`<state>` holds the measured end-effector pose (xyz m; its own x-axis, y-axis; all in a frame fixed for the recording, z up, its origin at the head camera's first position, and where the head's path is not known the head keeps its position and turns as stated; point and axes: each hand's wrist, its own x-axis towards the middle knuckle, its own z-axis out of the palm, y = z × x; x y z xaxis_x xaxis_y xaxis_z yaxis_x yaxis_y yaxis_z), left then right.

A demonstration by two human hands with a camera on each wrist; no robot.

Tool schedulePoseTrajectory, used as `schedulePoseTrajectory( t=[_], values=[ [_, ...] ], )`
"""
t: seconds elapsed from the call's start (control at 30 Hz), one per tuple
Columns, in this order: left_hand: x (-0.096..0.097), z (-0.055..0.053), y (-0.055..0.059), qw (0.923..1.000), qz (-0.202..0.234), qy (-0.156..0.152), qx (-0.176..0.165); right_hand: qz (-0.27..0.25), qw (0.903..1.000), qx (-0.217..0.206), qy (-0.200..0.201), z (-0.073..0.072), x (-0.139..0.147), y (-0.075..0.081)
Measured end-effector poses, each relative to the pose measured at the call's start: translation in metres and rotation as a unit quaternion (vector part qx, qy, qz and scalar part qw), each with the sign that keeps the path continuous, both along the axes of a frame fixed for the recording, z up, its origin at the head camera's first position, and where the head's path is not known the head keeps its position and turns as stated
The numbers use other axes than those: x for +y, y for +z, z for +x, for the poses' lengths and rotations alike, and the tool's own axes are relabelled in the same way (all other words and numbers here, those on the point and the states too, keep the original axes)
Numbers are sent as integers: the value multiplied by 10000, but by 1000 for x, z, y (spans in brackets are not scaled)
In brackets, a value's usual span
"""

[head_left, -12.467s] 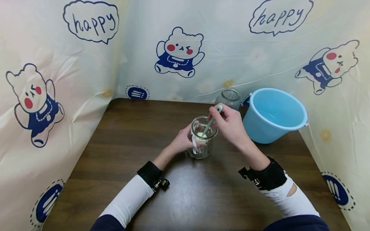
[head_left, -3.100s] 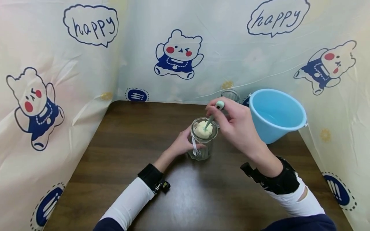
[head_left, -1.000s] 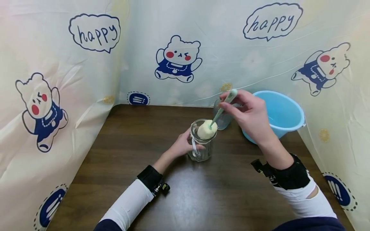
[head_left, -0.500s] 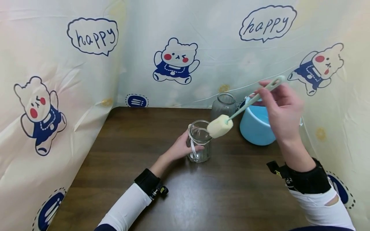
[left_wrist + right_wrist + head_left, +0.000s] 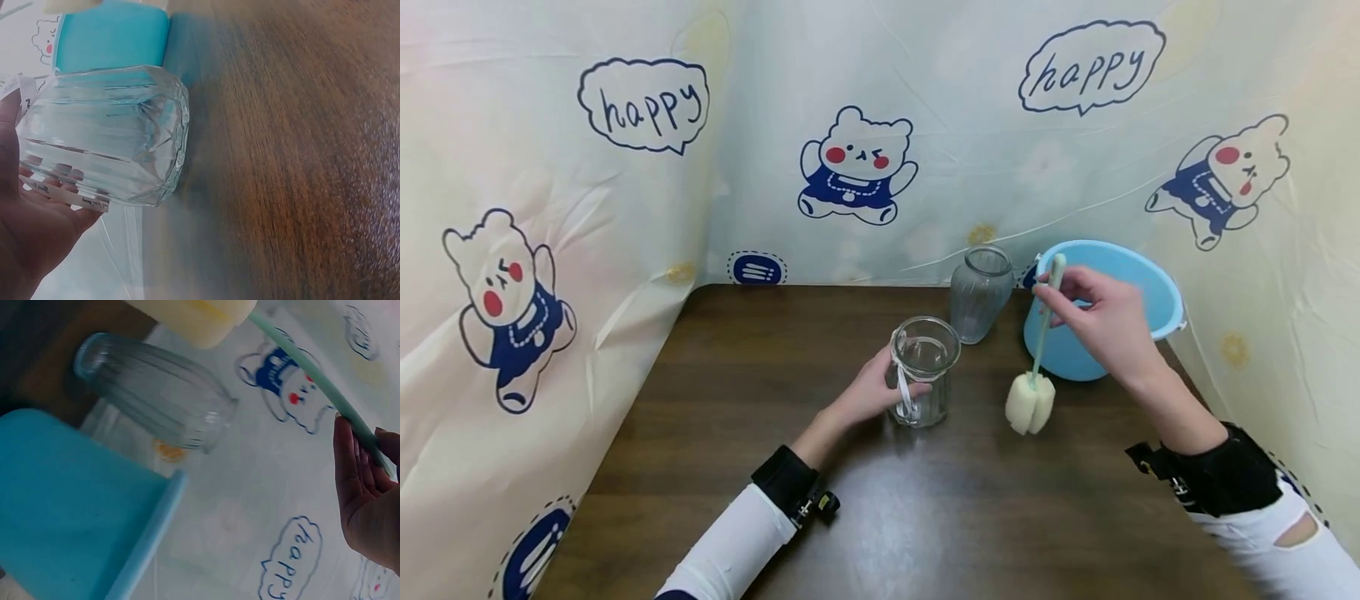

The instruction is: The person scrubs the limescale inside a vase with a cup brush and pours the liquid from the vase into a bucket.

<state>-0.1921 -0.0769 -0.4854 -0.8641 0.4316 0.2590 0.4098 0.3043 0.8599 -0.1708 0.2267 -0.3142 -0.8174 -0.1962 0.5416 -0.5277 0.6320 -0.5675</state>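
Observation:
My left hand [image 5: 871,388] grips a clear glass jar [image 5: 934,392] with a white ribbon tied round its neck; the jar stands upright on the table. In the left wrist view, the jar's faceted base [image 5: 165,137] and my left palm [image 5: 37,231] show. My right hand [image 5: 1101,317] pinches the green handle [image 5: 1045,333] of a sponge bottle brush. Its cream sponge head [image 5: 1030,403] hangs downward, to the right of the jar and apart from it. In the right wrist view, my fingers hold the handle [image 5: 325,384] near its end.
A second glass jar [image 5: 979,293] stands behind the first, near the table's back edge. A light blue bucket [image 5: 1067,354] is to its right, partly behind my right hand. A printed cloth [image 5: 985,125] hangs round the brown table [image 5: 760,358].
The sponge brush has come up out of the jar and moved right, swinging from slanted to hanging downward. My left hand keeps its hold on the jar.

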Motion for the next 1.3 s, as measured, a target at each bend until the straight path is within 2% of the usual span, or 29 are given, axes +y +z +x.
schedulePoseTrajectory(
  t=[0.13,0.23,0.33,0.53,0.67,0.8,0.87,1.3],
  values=[
    [0,9,14,9999,125,-21,-70,717,9950,-675,154,-10,3,-26],
    [0,14,25,9999,100,-4,-120,1160,9854,-1203,325,-15,5,-50],
    [0,16,29,9999,15,49,-143,1388,9740,-1736,430,-19,6,-73],
    [-2,14,27,9997,47,152,-188,1719,9526,-2488,346,-30,9,-108],
    [-3,8,17,9998,15,156,-97,2061,9337,-2897,416,-32,12,-125],
    [-3,-1,2,9997,-108,196,-74,2306,9137,-3293,592,-30,13,-138],
    [-4,-3,-2,9997,-134,196,-91,2397,9061,-3424,657,-29,13,-143],
    [-3,-7,-4,9998,-191,104,-34,2781,8665,-4092,659,-28,8,-154]
  ],
)
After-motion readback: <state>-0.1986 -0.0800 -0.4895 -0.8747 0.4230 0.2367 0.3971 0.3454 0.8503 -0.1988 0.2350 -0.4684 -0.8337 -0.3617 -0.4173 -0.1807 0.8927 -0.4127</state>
